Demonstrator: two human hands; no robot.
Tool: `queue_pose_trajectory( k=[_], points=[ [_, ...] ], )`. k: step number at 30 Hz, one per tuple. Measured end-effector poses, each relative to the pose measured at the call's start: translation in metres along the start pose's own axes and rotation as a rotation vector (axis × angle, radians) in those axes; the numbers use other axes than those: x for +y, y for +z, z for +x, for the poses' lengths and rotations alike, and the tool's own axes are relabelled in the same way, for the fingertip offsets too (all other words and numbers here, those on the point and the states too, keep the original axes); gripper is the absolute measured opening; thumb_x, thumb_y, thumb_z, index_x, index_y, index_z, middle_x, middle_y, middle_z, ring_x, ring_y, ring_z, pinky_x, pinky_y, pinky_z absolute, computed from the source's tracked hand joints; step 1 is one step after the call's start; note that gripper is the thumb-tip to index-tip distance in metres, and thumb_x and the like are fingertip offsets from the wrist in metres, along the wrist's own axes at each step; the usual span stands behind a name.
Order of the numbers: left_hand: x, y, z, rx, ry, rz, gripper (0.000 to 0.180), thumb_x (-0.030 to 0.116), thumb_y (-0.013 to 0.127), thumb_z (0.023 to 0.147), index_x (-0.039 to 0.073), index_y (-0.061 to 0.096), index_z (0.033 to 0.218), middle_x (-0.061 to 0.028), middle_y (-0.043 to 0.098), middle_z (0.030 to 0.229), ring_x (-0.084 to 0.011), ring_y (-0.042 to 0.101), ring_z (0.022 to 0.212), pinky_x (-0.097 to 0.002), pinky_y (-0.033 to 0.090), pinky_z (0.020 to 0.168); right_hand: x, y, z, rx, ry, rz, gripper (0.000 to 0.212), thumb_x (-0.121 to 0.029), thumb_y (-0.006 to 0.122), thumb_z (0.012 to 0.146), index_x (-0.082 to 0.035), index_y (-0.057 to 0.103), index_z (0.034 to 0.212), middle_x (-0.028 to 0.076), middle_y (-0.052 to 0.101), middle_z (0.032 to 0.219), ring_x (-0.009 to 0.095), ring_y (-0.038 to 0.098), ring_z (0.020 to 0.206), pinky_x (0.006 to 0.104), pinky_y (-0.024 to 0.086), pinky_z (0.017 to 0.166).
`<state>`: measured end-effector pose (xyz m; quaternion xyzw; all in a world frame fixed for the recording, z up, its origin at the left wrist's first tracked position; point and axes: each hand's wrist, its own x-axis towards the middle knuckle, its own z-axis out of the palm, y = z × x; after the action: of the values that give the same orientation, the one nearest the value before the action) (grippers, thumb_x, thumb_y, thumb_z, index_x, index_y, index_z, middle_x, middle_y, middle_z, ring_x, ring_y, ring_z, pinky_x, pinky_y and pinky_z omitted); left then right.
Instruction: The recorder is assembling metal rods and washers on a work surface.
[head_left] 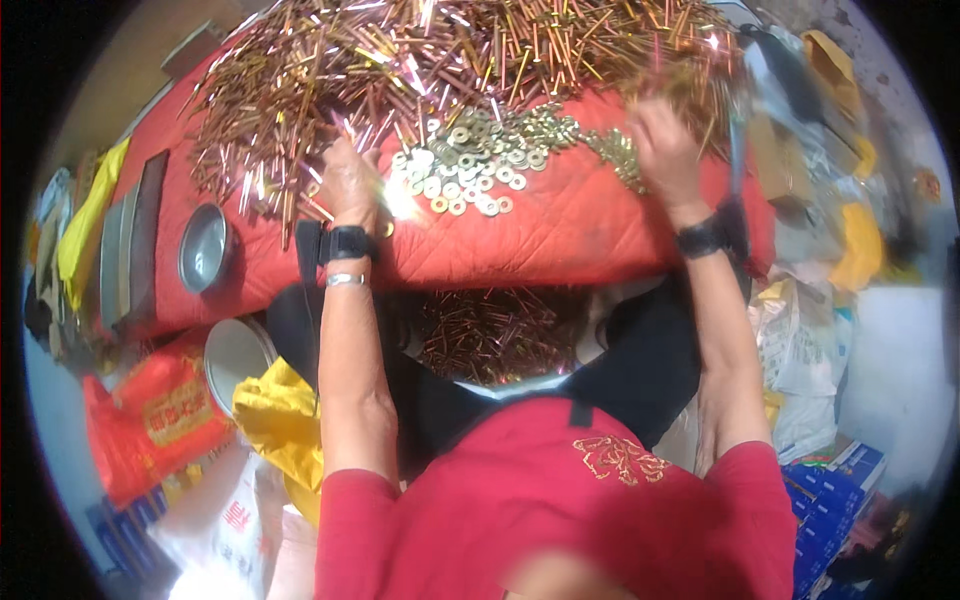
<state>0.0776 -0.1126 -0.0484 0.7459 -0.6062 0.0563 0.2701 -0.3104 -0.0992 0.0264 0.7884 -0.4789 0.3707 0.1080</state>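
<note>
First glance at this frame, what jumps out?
A big glittering heap of brass-coloured pins fills the far side of the red quilted cloth, with a patch of flat washers in front of it. The left hand and right hand, each with a dark wrist strap, are at the heap's near edge. More pins lie in a container at the person's lap, and a steel bowl sits at the cloth's left end.
</note>
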Motion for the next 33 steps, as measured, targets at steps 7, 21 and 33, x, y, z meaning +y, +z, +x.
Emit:
queue_pose_trajectory(
  k=[7,21,33],
  points=[
    [0.007,-0.021,-0.007,-0.235,-0.140,-0.419,0.030,0.023,0.063,0.084,-0.006,0.058,0.085,-0.0259,0.061,0.080,-0.0366,0.062,0.075,-0.0455,0.048,0.063,-0.064,0.011,-0.038,-0.317,0.249,0.209,0.017,-0.007,0.061,0.080,0.000,0.056,0.095,0.015,0.058,0.088,0.033,0.059,0.080,0.0398,0.047,0.070],
    [0.054,-0.015,-0.074,-0.663,-0.917,-2.262,0.017,0.013,0.064,0.088,0.003,0.062,0.102,-0.0021,0.061,0.086,-0.0110,0.056,0.076,-0.0267,0.046,0.067,-0.095,0.032,-0.031,-0.385,0.042,0.152,0.015,-0.021,0.057,0.087,-0.012,0.065,0.094,0.014,0.066,0.078,0.034,0.064,0.074,0.0435,0.050,0.063],
    [0.070,-0.037,-0.077,-0.639,-0.685,-2.119,0.027,0.008,0.058,0.089,-0.002,0.057,0.114,-0.0027,0.061,0.081,-0.0081,0.055,0.063,-0.0208,0.043,0.053,-0.100,0.048,0.044,-1.104,-0.106,-0.077,0.014,-0.015,0.058,0.077,-0.010,0.068,0.084,0.017,0.065,0.081,0.036,0.062,0.081,0.0458,0.048,0.071]
  ],
)
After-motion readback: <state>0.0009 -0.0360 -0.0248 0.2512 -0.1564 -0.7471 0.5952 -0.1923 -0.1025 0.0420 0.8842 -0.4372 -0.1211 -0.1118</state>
